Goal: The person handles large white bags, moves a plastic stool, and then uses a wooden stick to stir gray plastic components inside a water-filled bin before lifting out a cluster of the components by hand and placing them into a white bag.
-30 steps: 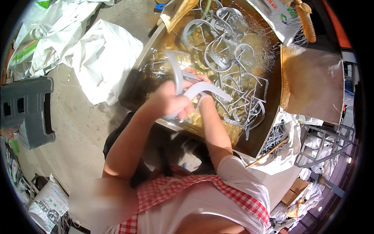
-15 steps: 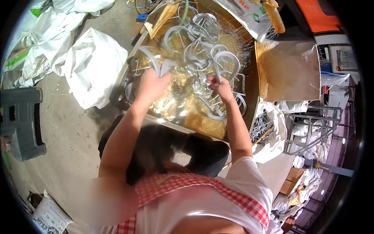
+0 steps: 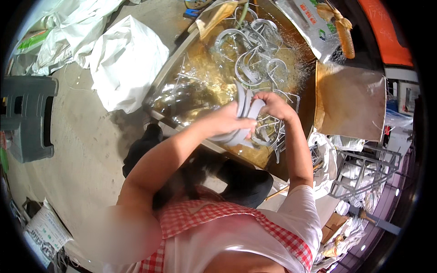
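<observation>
Okay, left hand (image 3: 223, 121) closed round a bunch of gray curved strips (image 3: 246, 103), thumb across them, lower ends blurred. Right hand (image 3: 278, 107) just to its right, fingers curled in, pinching the top of one strip in that bunch. Strips sit between both hands, over the near part of the tank (image 3: 169, 65). Rings (image 3: 249, 68) lie in water (image 3: 189, 91) beyond the hands. Board (image 3: 350, 102) right of right hand. White sack (image 3: 129, 63) left of left hand, outside tank; gray stool (image 3: 32, 118) farther left.
</observation>
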### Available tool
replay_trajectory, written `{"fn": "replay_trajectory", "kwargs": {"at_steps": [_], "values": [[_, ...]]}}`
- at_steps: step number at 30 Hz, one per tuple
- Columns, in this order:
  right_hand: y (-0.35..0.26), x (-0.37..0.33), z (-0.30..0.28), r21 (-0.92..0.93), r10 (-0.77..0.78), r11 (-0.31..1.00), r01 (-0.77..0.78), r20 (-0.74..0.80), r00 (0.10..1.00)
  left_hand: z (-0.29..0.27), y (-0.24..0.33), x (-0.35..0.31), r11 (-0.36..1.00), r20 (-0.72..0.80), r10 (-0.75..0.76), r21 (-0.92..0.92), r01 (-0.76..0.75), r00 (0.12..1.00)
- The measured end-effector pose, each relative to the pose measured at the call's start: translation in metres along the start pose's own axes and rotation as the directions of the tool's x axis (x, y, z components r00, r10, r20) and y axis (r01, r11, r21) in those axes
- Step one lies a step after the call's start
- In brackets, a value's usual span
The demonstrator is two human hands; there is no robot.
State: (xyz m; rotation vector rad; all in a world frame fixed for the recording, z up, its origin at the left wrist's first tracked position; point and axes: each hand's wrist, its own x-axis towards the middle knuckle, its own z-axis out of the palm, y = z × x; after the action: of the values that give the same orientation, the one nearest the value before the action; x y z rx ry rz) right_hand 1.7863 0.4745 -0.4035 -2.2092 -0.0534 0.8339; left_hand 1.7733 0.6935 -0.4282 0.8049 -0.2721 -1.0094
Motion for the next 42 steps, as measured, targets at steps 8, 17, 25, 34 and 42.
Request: {"fn": "replay_trajectory", "kwargs": {"at_steps": [8,17,25,34,42], "values": [[0.109,0.083,0.011,0.528,0.234,0.838,-0.139,-0.117,0.965,0.007,0.014,-0.021,0.948,-0.054,-0.22,0.226,0.226,0.974],[0.09,0.151,0.149,0.832,-0.068,0.509,-0.223,0.297,0.952,-0.026,0.046,-0.027,0.911,-0.262,0.095,-0.366,-0.19,0.96],[0.06,0.123,0.161,0.83,-0.082,0.533,-0.164,0.243,0.967,-0.034,0.056,-0.024,0.914,-0.327,0.238,-0.242,-0.325,0.914],[0.099,-0.001,0.058,0.845,0.324,0.532,-0.043,-0.157,0.933,-0.031,0.055,-0.01,0.782,-0.277,0.245,0.624,-0.02,0.929],[0.085,-0.044,0.023,0.951,0.025,-0.034,0.308,-0.308,0.951,-0.001,0.018,0.009,0.738,0.057,0.049,0.671,-0.075,0.997]]}}
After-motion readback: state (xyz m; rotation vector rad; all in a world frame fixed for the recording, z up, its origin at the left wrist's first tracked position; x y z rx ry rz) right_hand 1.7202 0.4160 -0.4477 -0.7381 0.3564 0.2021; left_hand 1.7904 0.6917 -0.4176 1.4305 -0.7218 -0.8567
